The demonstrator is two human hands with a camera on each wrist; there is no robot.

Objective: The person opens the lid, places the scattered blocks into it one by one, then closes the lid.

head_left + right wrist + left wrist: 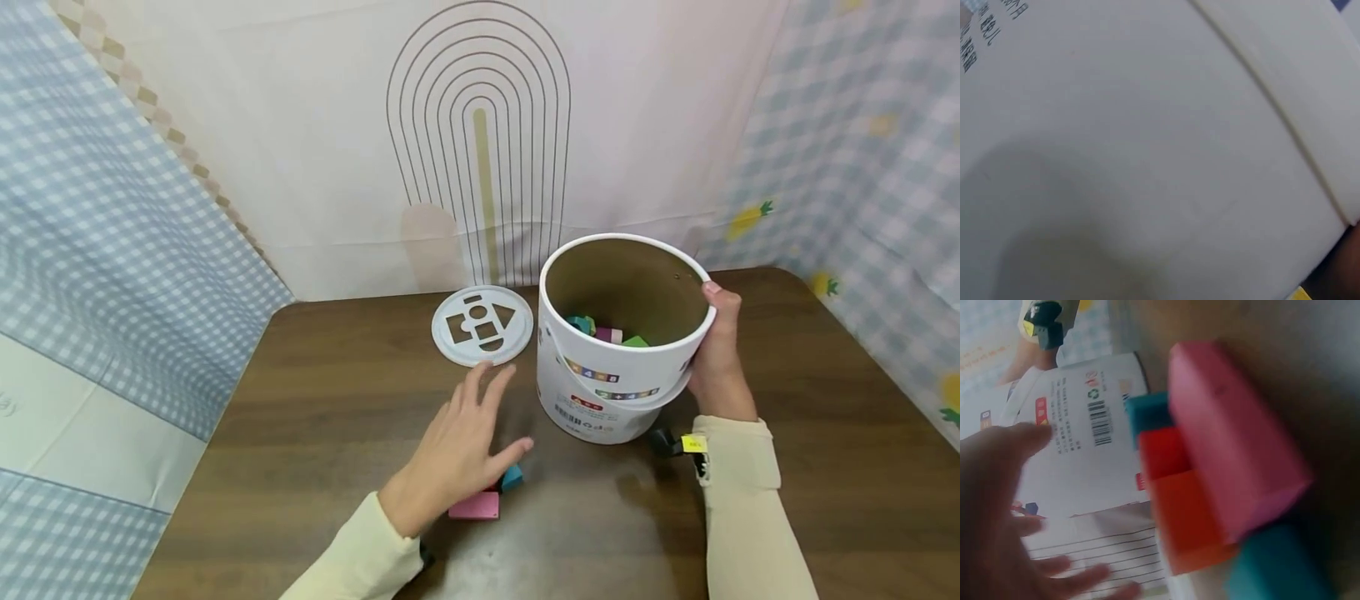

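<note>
A white bucket [600,392] with printed sums and a barcode stands upright on the table, several coloured blocks [609,335] inside it. My right hand [716,358] holds its right side, thumb over the rim; the right wrist view is filled by the bucket's white wall [1147,156]. With fingers spread and nothing in them, my left hand [453,442] hovers left of the bucket, above a small group of blocks. In the left wrist view these are a pink block [1229,437], a red block [1165,453], an orange block [1188,519] and teal blocks [1282,565].
Behind the left hand, a round white lid [457,350] with shaped cut-outs lies flat beside the bucket. The brown wooden table [315,433] ends at a printed cloth [322,167] at the back, with checked cloth on both sides.
</note>
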